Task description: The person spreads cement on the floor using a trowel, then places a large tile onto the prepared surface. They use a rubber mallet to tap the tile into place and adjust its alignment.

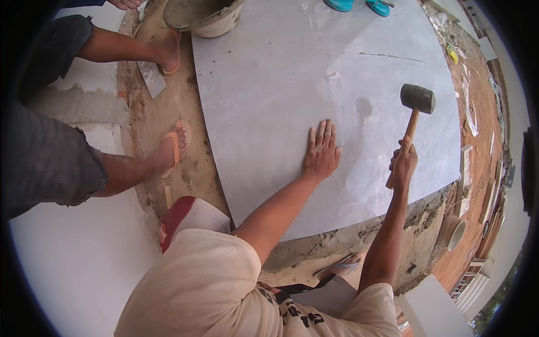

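Observation:
My right hand [403,161] is closed round the wooden handle of a rubber mallet [418,99]. The black mallet head is raised over the right part of a large grey tile surface [264,95], and its dark reflection shows in the sheen. Flat on that surface, near its middle, rests my left hand [322,150], palm down with the fingers stretched out. A strip of wet mortar [415,216] runs along the tile's near right edge.
Another person in sandals [175,147] stands at the left, beside a flat metal trowel [151,78]. A mortar-smeared basin [216,22] sits at the far left corner. Turquoise shoes [379,7] are at the far edge. A pale bucket [456,233] lies on the right.

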{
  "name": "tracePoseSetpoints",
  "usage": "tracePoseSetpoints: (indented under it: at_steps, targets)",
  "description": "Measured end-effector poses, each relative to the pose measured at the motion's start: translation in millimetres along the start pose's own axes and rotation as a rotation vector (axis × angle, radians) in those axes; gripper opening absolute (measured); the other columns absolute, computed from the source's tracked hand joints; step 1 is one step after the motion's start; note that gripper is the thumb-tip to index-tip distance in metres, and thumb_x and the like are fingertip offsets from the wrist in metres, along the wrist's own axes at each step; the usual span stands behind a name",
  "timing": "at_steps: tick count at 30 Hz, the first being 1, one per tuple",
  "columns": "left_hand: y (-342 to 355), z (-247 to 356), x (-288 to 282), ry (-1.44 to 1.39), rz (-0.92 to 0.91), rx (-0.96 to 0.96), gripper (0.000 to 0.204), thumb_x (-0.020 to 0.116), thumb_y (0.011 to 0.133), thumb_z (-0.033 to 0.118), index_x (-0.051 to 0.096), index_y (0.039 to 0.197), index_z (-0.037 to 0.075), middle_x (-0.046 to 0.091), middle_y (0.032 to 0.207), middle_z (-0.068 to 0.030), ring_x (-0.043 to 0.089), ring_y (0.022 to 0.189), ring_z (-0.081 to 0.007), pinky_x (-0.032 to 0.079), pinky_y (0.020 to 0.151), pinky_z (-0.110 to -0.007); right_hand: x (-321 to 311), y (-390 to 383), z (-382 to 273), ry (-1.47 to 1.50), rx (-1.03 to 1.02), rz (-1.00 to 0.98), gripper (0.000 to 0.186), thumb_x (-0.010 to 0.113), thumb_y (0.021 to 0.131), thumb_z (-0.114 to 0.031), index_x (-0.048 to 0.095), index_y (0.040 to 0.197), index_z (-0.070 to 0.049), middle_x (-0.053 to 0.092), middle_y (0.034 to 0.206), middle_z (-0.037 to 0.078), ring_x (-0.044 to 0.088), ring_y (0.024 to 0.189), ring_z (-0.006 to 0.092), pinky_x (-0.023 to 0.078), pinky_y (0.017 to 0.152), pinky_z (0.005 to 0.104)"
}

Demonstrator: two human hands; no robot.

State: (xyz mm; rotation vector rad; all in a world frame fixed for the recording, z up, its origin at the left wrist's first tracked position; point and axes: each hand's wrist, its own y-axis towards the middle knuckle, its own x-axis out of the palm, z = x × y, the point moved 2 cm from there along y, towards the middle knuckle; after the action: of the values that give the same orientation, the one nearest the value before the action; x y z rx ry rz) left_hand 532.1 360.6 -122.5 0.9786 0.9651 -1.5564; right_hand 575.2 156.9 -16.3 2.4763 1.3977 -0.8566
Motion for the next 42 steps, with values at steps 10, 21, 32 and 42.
tracePoseSetpoints:
  at_steps: [10,21,32,42]
  targets:
    - [24.0,-68.9,-25.3,-0.006,0.059,-0.059,0.076,0.037,0.103,0.046,0.012,0.156,-0.003,0.011,0.165,-0.0167,0.007,0.153,-0.0297,0.006,0.125,-0.046,19.9,-21.2,-119.9,0.192,-0.62,0.106,0.045,0.048,0.104,-0.045,0.052,0.1,-0.001,0.047,0.059,-0.002,0.047,0.048,0.0059,0.041,0.05,0.0226]
    - [35.0,-77.0,-37.2,-0.001,0.097,-0.063,0.076,0.039,0.102,0.043,0.014,0.154,-0.007,0.015,0.163,-0.0204,0.008,0.153,-0.0333,0.004,0.125,-0.049,113.4,-18.2,-132.8,-0.087,-0.602,-0.123,0.038,0.052,0.103,-0.038,0.052,0.102,0.0,0.059,0.061,0.014,0.06,0.053,0.0255,0.047,0.05,0.039]
    - [35.7,-73.4,-31.7,0.066,0.064,-0.118,0.076,0.034,0.103,0.045,0.012,0.155,-0.006,0.008,0.164,-0.0198,0.003,0.153,-0.032,0.002,0.124,-0.049,66.3,-7.0,-93.4,-0.167,-0.375,-0.082,0.036,0.054,0.102,-0.036,0.053,0.102,0.0,0.063,0.067,0.017,0.065,0.058,0.0316,0.048,0.054,0.0444]
    - [33.1,-67.8,-19.1,0.154,0.102,-0.086,0.077,0.037,0.102,0.044,0.012,0.155,-0.007,0.011,0.163,-0.0221,0.002,0.153,-0.0327,0.001,0.124,-0.05,9.9,-12.1,-8.8,-0.468,-0.042,-0.043,0.04,0.054,0.101,-0.038,0.047,0.103,0.001,0.065,0.075,0.024,0.067,0.072,0.0428,0.05,0.063,0.0502]
